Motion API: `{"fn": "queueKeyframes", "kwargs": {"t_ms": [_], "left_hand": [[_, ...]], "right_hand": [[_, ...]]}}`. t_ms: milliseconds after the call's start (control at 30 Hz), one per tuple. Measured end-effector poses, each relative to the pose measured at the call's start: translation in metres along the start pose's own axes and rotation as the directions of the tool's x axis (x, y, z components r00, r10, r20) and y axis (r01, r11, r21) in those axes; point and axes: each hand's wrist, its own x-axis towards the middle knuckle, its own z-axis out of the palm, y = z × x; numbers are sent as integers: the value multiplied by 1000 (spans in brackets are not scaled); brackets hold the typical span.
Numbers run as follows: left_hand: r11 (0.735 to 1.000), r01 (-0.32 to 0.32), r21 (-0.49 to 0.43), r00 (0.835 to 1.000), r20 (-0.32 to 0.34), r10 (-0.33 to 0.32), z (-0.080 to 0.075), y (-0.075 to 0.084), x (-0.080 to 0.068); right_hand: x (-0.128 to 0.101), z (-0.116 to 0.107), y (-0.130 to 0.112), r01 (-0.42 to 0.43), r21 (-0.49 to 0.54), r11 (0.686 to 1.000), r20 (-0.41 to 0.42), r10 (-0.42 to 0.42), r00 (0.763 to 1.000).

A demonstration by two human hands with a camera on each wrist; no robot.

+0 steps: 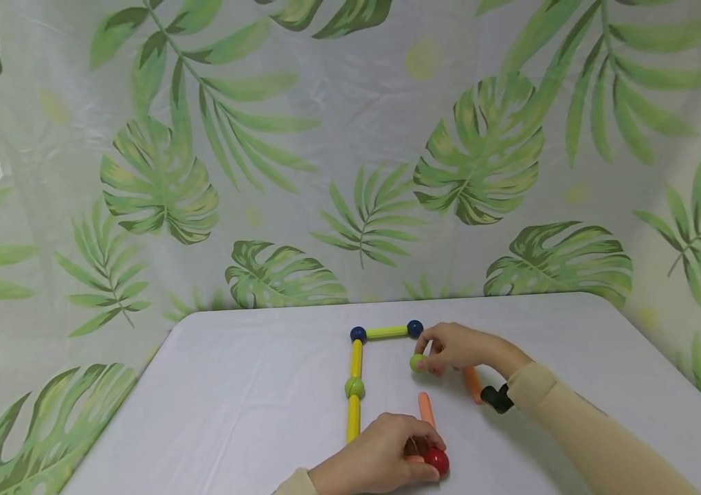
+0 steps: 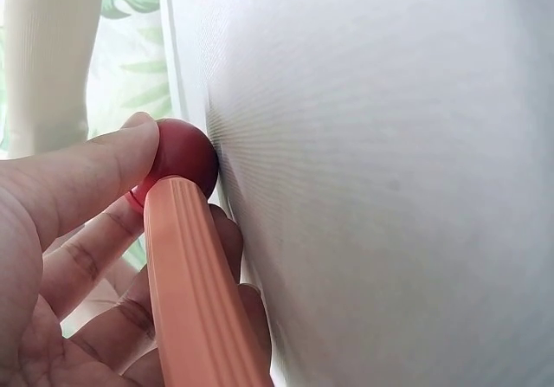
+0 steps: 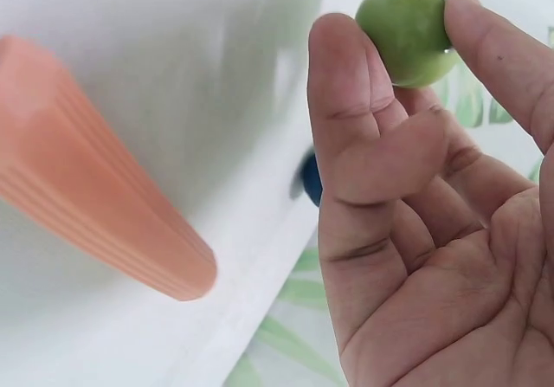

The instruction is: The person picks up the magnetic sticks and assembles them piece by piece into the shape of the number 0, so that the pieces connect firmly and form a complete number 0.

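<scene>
In the head view my left hand (image 1: pixel 384 455) is low on the white table, pinching a red ball (image 1: pixel 436 462) between thumb and fingers. An orange ribbed rod (image 2: pixel 195 283) meets that ball in the left wrist view. A second orange rod (image 1: pixel 427 410) runs up the table from near the ball. My right hand (image 1: pixel 457 346) pinches a green ball (image 3: pixel 407 34) between thumb and fingertips, just below the right-hand blue ball (image 1: pixel 415 328). Beside the right wrist lies a loose orange rod (image 1: pixel 472 384), touching nothing in the right wrist view.
On the table, yellow rods (image 1: pixel 357 357) join a blue ball (image 1: pixel 359 335) and a green ball (image 1: pixel 354 387) in a line. A yellow-green rod (image 1: pixel 387 333) links the two blue balls at the top. A leaf-patterned sheet (image 1: pixel 288 172) hangs behind the table.
</scene>
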Motion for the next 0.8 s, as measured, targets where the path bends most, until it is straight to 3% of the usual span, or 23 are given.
{"fn": "queueKeyframes", "kwargs": {"t_ms": [800], "left_hand": [[1000,0,-16,1000,-9,0,0,3,3]], "right_hand": [[-9,12,10,-5,73,997,53,1,999]]}}
